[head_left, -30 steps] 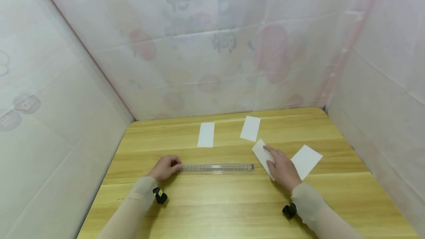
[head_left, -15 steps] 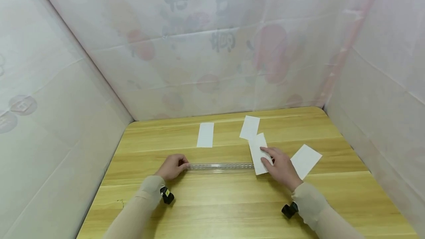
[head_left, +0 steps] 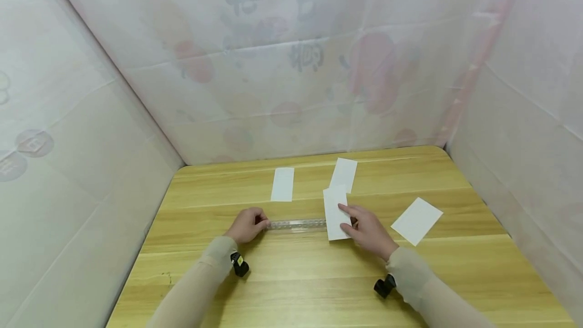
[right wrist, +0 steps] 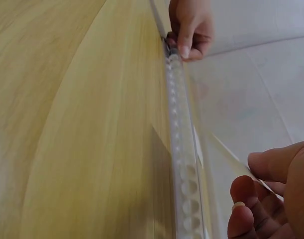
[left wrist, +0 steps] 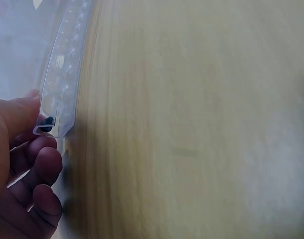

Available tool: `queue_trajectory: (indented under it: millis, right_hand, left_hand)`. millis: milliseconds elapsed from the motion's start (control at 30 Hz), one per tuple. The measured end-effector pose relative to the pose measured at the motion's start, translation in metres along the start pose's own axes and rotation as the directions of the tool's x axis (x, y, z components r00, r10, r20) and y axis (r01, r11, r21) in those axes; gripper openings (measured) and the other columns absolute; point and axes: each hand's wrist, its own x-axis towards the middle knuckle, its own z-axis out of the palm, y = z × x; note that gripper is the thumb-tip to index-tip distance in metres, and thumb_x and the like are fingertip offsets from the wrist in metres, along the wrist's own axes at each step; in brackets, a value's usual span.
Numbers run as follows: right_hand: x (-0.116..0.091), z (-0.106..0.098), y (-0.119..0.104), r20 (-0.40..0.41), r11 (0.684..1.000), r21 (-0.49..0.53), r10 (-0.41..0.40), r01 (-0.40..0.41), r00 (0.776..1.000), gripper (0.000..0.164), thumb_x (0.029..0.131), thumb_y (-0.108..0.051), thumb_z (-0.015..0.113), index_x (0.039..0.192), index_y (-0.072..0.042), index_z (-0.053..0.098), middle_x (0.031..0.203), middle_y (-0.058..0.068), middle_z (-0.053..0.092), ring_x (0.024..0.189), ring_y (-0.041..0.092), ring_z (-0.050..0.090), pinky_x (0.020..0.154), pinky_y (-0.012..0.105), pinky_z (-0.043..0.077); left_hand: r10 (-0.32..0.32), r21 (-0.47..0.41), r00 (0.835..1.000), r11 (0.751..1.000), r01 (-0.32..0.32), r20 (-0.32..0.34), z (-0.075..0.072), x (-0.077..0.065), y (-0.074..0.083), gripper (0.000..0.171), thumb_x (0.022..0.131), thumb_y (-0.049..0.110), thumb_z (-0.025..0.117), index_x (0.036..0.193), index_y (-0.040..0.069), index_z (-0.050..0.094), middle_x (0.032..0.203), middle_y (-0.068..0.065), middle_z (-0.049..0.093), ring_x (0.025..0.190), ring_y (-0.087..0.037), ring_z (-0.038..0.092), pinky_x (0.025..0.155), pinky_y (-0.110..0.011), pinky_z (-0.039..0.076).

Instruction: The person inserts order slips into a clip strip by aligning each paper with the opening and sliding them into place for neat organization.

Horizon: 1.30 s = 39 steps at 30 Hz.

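Note:
My left hand (head_left: 248,224) pinches the left end of a long clear plastic tube (head_left: 297,224). In the left wrist view, a dark plug (left wrist: 47,123) shows in the tube's end, beside the thumb. A row of small round pieces (right wrist: 189,187) shows through the tube wall in the right wrist view. A white card (head_left: 334,214) is held between the thumb and fingers of my right hand (head_left: 368,232). From the head, that card covers the tube's right end; in the right wrist view it is seen nearly edge-on, tilted, beside the tube.
Three more white cards lie on the wooden table (head_left: 291,277): one card (head_left: 283,184) at the back middle, another card (head_left: 344,172) partly covered by the held one, and a third card (head_left: 416,220) to the right. Pale printed fabric (head_left: 291,95) walls in the back and sides.
My right hand has brought its card leftward, turned it more upright and put it over the tube's right end in the head view. My left hand has shifted right with the tube.

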Motion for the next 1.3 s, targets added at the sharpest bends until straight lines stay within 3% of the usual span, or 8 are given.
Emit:
queue_trajectory:
  millis: [400,733,1033,1200,1300]
  right_hand:
    - [0.014,0.022,-0.008,0.091,1.0,-0.017,0.002,0.0,0.996,0.06,0.086,-0.017,0.074,0.14,-0.005,0.049,0.105,-0.001,0.058,0.073,0.01,0.048,0.064,0.025,0.044]
    - [0.022,0.044,-0.018,0.178,1.0,-0.015,0.023,-0.021,0.984,0.051,0.092,-0.02,0.067,0.139,-0.01,0.051,0.106,-0.007,0.055,0.07,0.009,0.046,0.062,0.026,0.042]
    - [0.033,0.06,-0.03,0.143,0.989,0.033,0.135,-0.142,0.98,0.039,0.094,-0.022,0.064,0.131,-0.01,0.059,0.085,-0.005,0.054,0.068,0.012,0.045,0.06,0.027,0.04]
    - [0.039,0.069,-0.039,0.127,0.981,0.067,0.172,-0.182,0.977,0.034,0.094,-0.02,0.065,0.126,-0.011,0.062,0.092,-0.005,0.058,0.068,0.013,0.044,0.061,0.029,0.039]
    - [0.041,0.075,-0.044,0.125,0.974,0.107,0.185,-0.199,0.975,0.033,0.093,-0.016,0.066,0.125,-0.009,0.062,0.087,-0.001,0.057,0.064,0.014,0.042,0.06,0.031,0.039]
  left_hand:
    - [-0.019,-0.013,1.0,1.0,0.019,-0.007,0.004,0.012,0.0,0.017,0.093,0.02,0.067,0.077,0.017,0.061,0.073,0.006,0.056,0.065,-0.011,0.049,0.06,-0.027,0.043]
    - [-0.014,0.003,1.0,1.0,0.014,-0.022,0.006,0.02,0.005,0.017,0.092,0.022,0.067,0.078,0.017,0.061,0.073,0.007,0.054,0.064,-0.011,0.047,0.059,-0.028,0.042]
    - [-0.04,-0.004,0.998,0.999,0.04,-0.042,0.01,0.027,0.006,0.017,0.093,0.021,0.067,0.077,0.017,0.06,0.072,0.006,0.055,0.064,-0.011,0.048,0.06,-0.028,0.042]
    - [-0.053,-0.016,0.997,0.999,0.052,-0.05,0.011,0.029,0.006,0.016,0.092,0.023,0.067,0.078,0.017,0.061,0.072,0.006,0.055,0.064,-0.012,0.047,0.06,-0.028,0.041]
    - [-0.057,-0.038,0.997,0.998,0.055,-0.054,0.012,0.03,0.005,0.016,0.092,0.024,0.068,0.079,0.016,0.062,0.073,0.005,0.056,0.066,-0.012,0.048,0.062,-0.029,0.043]
